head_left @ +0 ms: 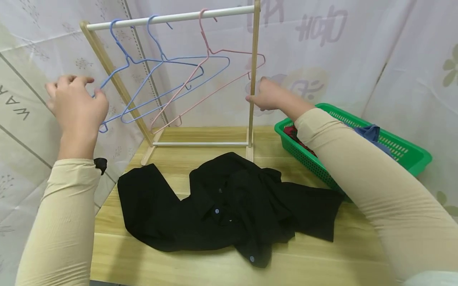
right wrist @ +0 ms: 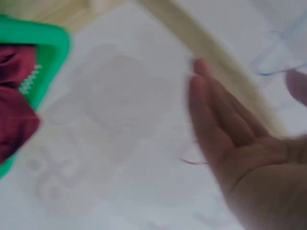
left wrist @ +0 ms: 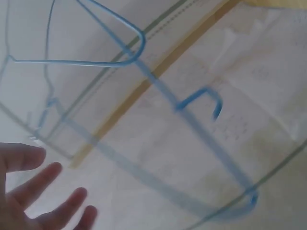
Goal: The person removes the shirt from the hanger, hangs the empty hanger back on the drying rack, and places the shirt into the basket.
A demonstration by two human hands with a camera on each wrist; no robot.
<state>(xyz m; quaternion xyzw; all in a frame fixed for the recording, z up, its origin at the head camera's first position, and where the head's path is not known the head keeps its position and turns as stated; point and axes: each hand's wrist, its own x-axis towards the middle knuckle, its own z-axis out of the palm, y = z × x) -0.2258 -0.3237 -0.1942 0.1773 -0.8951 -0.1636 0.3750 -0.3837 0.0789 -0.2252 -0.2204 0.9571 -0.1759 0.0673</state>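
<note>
My left hand (head_left: 76,103) is raised beside the leftmost blue hanger (head_left: 154,60), overlapping its end in the head view. In the left wrist view its fingers (left wrist: 43,184) are spread apart and hold nothing. A second blue hanger (head_left: 195,58) and a pink hanger (head_left: 236,51) hang on the white rail (head_left: 179,17) of the rack. My right hand (head_left: 269,95) is up at the rack's right wooden post (head_left: 255,59). In the right wrist view its fingers are extended together, the thumb apart, nothing between them. A crumpled black buttoned garment (head_left: 157,222) lies below the rack.
A green basket (head_left: 411,159) with red and blue cloth (head_left: 368,133) inside stands to the right, partly behind my right sleeve (head_left: 358,171). The wooden table (head_left: 200,270) carries the rack and garment. Patterned curtains (head_left: 411,47) surround it.
</note>
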